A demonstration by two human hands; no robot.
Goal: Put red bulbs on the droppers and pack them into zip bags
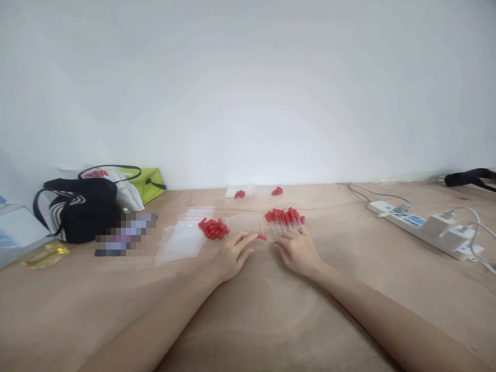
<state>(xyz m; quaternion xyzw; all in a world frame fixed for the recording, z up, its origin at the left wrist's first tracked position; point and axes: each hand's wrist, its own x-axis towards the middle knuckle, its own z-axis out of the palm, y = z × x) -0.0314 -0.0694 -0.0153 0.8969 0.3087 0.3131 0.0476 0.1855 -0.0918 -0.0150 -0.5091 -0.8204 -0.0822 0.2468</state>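
My left hand (234, 254) lies low over the table with thumb and index finger apart. Its index fingertip is at a red rubber bulb (262, 236), which points toward my right hand. My right hand (296, 251) has curled fingers, seemingly closed on the pale tube end of that dropper; the contact is partly hidden. Beyond my left hand, thin clear tubes (244, 223) lie side by side. A heap of loose red bulbs (214, 229) is left of them. Droppers with red bulbs (284, 215) lie in a row just past my right hand.
Clear plastic bags (182, 235) lie left of the heap. Small red groups (239, 194) rest on bags by the wall. A black bag (87, 209), a green bag (149, 186) and gold wrapper (46, 256) are left. A power strip (422, 227) with cables is right.
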